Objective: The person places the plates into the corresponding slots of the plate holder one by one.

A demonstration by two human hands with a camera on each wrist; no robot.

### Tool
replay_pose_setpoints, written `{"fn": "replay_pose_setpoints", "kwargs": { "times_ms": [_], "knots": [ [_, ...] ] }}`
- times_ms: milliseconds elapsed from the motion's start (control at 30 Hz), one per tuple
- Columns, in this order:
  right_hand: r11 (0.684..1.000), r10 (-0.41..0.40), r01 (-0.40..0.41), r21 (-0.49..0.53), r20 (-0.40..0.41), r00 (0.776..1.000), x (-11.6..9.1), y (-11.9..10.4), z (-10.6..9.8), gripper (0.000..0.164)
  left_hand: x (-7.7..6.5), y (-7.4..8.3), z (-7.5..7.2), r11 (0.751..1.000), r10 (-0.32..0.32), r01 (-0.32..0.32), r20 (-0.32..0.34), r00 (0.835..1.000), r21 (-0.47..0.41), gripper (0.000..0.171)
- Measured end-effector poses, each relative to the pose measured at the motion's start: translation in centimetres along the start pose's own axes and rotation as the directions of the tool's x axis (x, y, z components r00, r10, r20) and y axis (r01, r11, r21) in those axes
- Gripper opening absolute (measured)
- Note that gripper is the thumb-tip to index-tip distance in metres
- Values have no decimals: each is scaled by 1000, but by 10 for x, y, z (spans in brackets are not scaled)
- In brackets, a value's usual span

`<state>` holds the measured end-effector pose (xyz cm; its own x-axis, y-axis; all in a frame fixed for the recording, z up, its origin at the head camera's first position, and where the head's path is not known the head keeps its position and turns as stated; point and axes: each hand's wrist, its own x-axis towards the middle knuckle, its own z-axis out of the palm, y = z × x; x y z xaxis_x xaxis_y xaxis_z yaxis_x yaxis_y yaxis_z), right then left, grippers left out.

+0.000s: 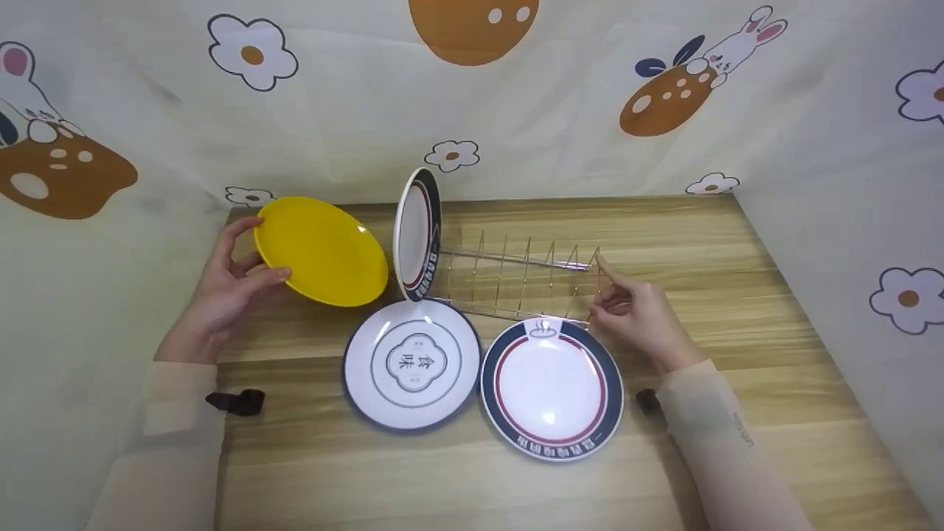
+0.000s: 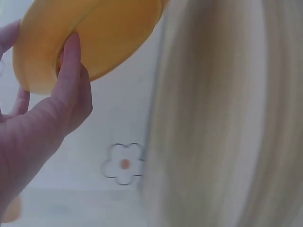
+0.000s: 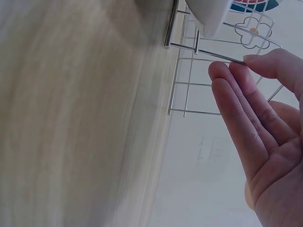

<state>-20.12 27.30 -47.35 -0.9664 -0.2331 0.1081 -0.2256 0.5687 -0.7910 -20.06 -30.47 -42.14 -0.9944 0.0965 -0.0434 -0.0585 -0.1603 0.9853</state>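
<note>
My left hand (image 1: 228, 287) grips a yellow plate (image 1: 324, 251) by its left rim and holds it tilted above the table's back left. In the left wrist view the thumb and fingers lie on both faces of the yellow plate (image 2: 118, 38). A wire dish rack (image 1: 527, 276) stands at the centre back. At its right end my right hand (image 1: 641, 310) pinches a wire; the right wrist view shows thumb and fingertips meeting on the rack's wire (image 3: 222, 56). A white plate with a dark rim (image 1: 419, 228) stands upright in the rack's left end.
In front of the rack lie a white plate with a blue edge (image 1: 413, 394) and a white plate with a dark, red-lined rim (image 1: 549, 391), side by side. Printed cloth (image 1: 354, 110) walls in the wooden table (image 1: 737, 295) at the back and sides.
</note>
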Motion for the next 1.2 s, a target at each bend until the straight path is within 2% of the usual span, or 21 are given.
{"fn": "replay_pose_setpoints", "kwargs": {
  "times_ms": [133, 267, 333, 533, 633, 733, 833, 967, 1100, 1200],
  "knots": [
    [1000, 5, -5, 3, 5, 1000, 0, -1, 0, 86, -14, 21, 1, 994, 102, -102, -4, 995, -36, 78],
    [1000, 12, -12, -6, 8, 1000, 0, -2, -1, 85, -32, 45, 7, 974, 223, -224, -32, 974, -37, 81],
    [1000, 17, -17, -7, 9, 1000, -1, -2, -1, 84, -41, 58, 14, 956, 289, -290, -44, 956, -34, 83],
    [1000, -16, 15, -26, -9, 1000, 0, -1, -1, 83, -63, 89, 43, 882, 467, -466, -4, 884, -74, 89],
    [1000, -13, 13, -24, -12, 1000, 1, 0, -1, 84, -72, 98, 61, 860, 509, -507, 27, 860, -50, 90],
    [1000, -3, 3, -15, -10, 1000, 1, 0, -1, 84, -79, 103, 79, 852, 524, -524, 89, 847, -25, 90],
    [1000, 4, -4, -9, -7, 1000, 1, -1, -1, 84, -80, 105, 95, 858, 505, -513, 155, 849, 16, 89],
    [1000, 21, -21, 4, -5, 1000, 0, -1, -1, 85, -76, 106, 112, 862, 465, -493, 206, 861, 114, 86],
    [1000, 23, -23, 12, -4, 1000, 0, -1, -1, 85, -69, 104, 127, 854, 432, -469, 198, 880, 223, 86],
    [1000, 18, -18, 11, -3, 1000, 0, -1, -1, 85, -65, 101, 136, 850, 393, -431, 179, 902, 303, 85]
  ]
}}
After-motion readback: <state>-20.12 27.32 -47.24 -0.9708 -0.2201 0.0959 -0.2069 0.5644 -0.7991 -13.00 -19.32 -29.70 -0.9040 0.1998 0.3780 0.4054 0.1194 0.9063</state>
